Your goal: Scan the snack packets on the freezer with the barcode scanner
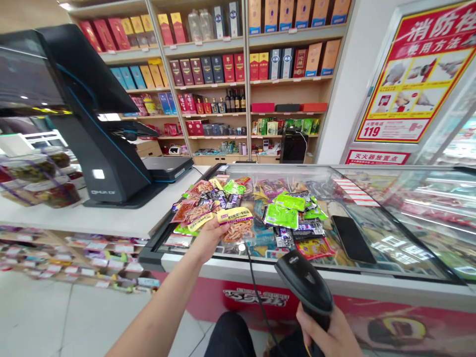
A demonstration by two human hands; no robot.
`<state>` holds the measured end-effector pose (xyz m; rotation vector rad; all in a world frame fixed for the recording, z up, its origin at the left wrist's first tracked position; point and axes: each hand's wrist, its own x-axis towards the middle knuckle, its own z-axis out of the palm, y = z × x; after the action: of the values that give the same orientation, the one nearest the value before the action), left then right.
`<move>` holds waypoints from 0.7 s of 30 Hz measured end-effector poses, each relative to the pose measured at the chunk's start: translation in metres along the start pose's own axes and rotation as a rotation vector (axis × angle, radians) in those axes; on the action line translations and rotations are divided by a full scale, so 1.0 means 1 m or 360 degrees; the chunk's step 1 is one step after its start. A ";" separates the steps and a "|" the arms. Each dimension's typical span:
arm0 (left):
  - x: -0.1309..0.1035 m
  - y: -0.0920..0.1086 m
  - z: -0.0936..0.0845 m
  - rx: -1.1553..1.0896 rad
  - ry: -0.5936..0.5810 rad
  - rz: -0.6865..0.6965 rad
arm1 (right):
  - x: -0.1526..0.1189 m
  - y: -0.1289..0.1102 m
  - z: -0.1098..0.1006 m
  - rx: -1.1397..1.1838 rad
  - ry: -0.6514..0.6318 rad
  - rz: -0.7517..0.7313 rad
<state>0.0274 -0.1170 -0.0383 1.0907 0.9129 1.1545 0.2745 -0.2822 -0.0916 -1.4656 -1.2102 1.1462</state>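
My left hand (211,239) pinches the left edge of a yellow-topped snack packet (238,227) with a clear window showing brownish strips. The packet is held just above the glass top, beside a heap of mixed snack packets (195,201) on the left. In my right hand (327,329) is a black barcode scanner (307,282), its fingers wrapped round the handle and its head tilted up and leftward. Farther right on the glass lies a second pile with green packets (284,213), dark ones and a red and yellow one.
Under the packets is a glass-topped freezer (372,178). A black phone (353,239) lies right of the second pile. A thin cable (255,282) hangs down the freezer front. Left stands a counter (122,218) with a checkout terminal (100,129); stocked shelves (208,87) line the back wall.
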 end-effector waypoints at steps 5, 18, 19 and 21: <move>-0.004 -0.018 0.006 -0.0056 0.0030 -0.0057 | -0.003 -0.003 0.003 -0.0010 -0.0046 -0.0025; 0.013 -0.044 0.017 -0.0191 0.0236 -0.0018 | -0.002 -0.032 0.016 -0.0276 -0.0137 -0.0126; 0.013 -0.044 0.016 -0.0219 0.0233 -0.0027 | -0.001 -0.034 0.017 -0.0290 -0.0141 -0.0136; 0.012 -0.044 0.016 -0.0269 0.0220 -0.0052 | 0.000 -0.035 0.019 -0.0313 -0.0138 -0.0130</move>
<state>0.0555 -0.1109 -0.0771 0.8647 0.9185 1.2679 0.2497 -0.2765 -0.0605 -1.5087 -1.4644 1.0690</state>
